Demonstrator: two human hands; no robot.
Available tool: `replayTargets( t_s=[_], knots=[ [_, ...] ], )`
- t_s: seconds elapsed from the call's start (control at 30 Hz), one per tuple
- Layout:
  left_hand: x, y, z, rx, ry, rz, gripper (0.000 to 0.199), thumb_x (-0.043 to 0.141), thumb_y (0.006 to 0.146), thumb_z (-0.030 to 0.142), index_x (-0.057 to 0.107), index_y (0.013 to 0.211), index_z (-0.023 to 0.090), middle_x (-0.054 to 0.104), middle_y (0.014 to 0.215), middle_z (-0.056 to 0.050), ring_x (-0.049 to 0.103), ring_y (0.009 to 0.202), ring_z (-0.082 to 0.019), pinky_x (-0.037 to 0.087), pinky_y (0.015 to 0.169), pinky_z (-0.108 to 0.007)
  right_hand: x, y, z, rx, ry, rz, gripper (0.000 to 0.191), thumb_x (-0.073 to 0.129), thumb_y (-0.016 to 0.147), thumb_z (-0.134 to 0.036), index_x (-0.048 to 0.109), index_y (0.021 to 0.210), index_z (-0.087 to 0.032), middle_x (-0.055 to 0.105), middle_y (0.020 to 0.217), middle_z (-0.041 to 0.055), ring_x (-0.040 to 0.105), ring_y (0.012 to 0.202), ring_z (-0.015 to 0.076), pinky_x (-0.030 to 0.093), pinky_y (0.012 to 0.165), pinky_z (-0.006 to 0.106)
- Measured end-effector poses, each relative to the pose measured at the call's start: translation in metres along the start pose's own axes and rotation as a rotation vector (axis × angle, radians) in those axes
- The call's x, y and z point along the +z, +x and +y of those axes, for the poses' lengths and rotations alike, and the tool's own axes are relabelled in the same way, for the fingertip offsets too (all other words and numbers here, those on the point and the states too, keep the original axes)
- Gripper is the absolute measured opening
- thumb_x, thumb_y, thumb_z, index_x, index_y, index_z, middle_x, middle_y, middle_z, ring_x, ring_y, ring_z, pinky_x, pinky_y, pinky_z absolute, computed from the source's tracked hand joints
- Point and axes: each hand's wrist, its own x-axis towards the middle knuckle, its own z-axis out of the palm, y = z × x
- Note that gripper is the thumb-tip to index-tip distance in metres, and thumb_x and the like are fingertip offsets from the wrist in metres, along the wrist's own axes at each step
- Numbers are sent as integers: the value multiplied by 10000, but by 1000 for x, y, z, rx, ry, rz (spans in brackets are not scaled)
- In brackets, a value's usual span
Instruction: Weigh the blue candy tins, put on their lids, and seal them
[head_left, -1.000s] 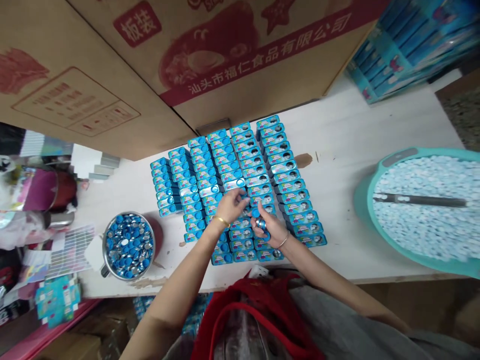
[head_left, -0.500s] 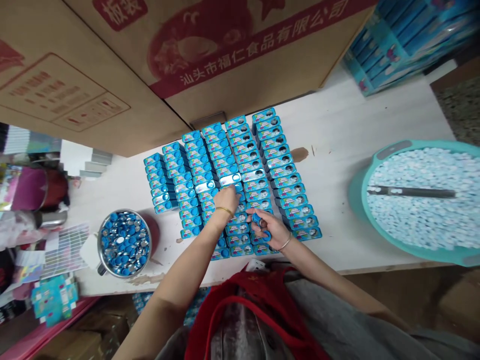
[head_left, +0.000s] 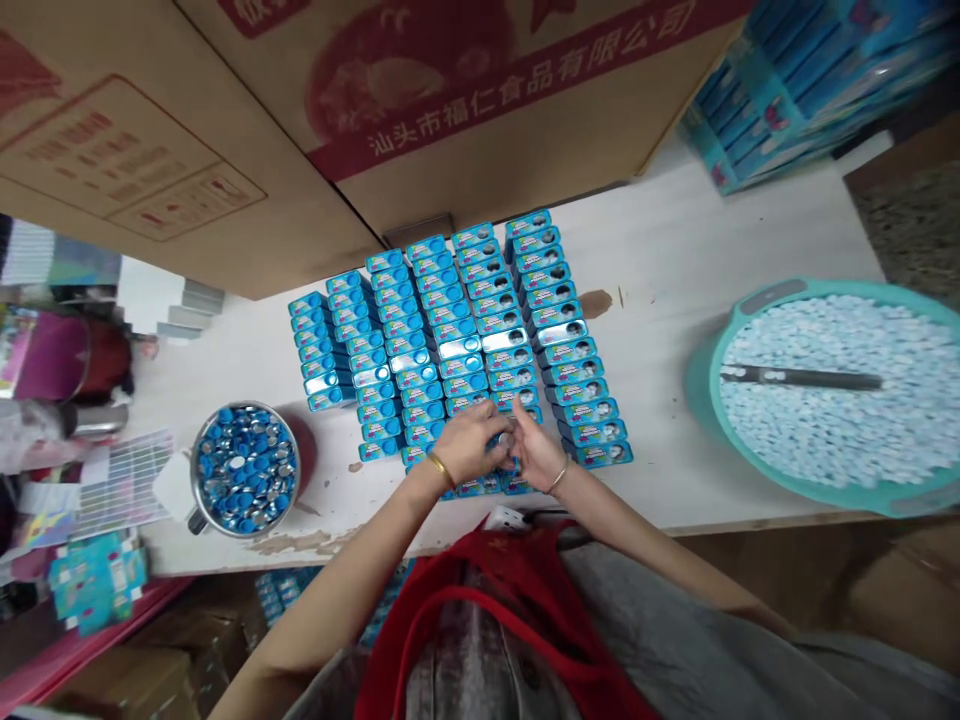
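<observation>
Rows of small blue tins [head_left: 456, 347] stand upright on the white table. Tins in the left rows have round blue caps in their tops; those in the right rows [head_left: 562, 333] show dark round holes. Over the near tins my two hands meet. My right hand [head_left: 538, 456] is cupped around several small blue caps [head_left: 514, 463], mostly hidden by fingers. My left hand [head_left: 471, 443], with a gold bangle at its wrist, has its fingers closed in against the right palm; what they pinch is hidden.
At left stands a steel pot [head_left: 294, 470] of blue and silver caps. A turquoise tub [head_left: 709, 385] of small white pieces, with a dark bar across them, is at right. Large cardboard boxes [head_left: 480, 150] wall the back. Blue packs [head_left: 780, 110] stand at far right.
My left hand has moved back from the tins' capped row and right to meet my right hand. One more row position shows a blue cap. The view has shifted slightly.
</observation>
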Motion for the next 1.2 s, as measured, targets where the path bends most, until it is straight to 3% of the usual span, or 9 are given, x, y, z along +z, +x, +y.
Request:
replayTargets(
  t_s=[0.13,0.33,0.6,0.77,0.93,1.1,1.2],
  knots=[
    [8,-14,3,-32,9,-73,115,539,849,234,646,876,201,595,909,-60,570,879,-182,452,792,-286,-3,-3,14,70,1,33,349,592,833,-524,522,744,-194,489,515,-58,453,394,75,318,336,169],
    [12,-20,-8,-62,-136,-16,169,588,838,258,629,995,212,615,885,-35,571,872,-168,448,799,-270,-9,-7,17,60,7,50,227,623,835,-368,547,747,-174,562,595,-19,451,441,68,290,340,156],
    [22,-19,-12,-145,-329,133,125,539,874,280,620,906,191,611,864,-29,568,787,-135,463,763,-257,-6,-8,13,14,-36,-4,379,652,776,-549,536,762,-188,501,579,-48,432,434,64,248,324,150],
    [28,-20,-12,-118,-355,162,103,643,803,268,611,845,180,596,853,-31,563,828,-152,465,787,-276,-5,-7,17,50,-73,-28,435,603,776,-624,542,772,-193,445,502,-61,414,398,68,221,317,153],
    [33,-18,-14,-135,-363,235,125,586,846,291,596,884,173,594,856,-35,576,801,-145,481,759,-272,-5,-3,19,-13,-128,22,476,576,773,-661,524,725,-191,477,514,-45,403,391,65,205,310,159],
    [27,-11,-16,-11,2,106,155,581,837,308,620,876,163,601,875,-68,570,832,-186,460,758,-294,-4,1,18,-92,-375,153,545,523,749,-735,494,644,-201,406,403,-48,353,331,74,162,304,179],
    [21,-10,-21,-11,-50,60,142,551,854,282,629,815,169,612,809,-50,572,767,-159,439,699,-255,-5,-1,14,-37,-514,137,553,501,760,-730,513,631,-192,491,457,-9,362,324,73,152,302,187]
  ],
)
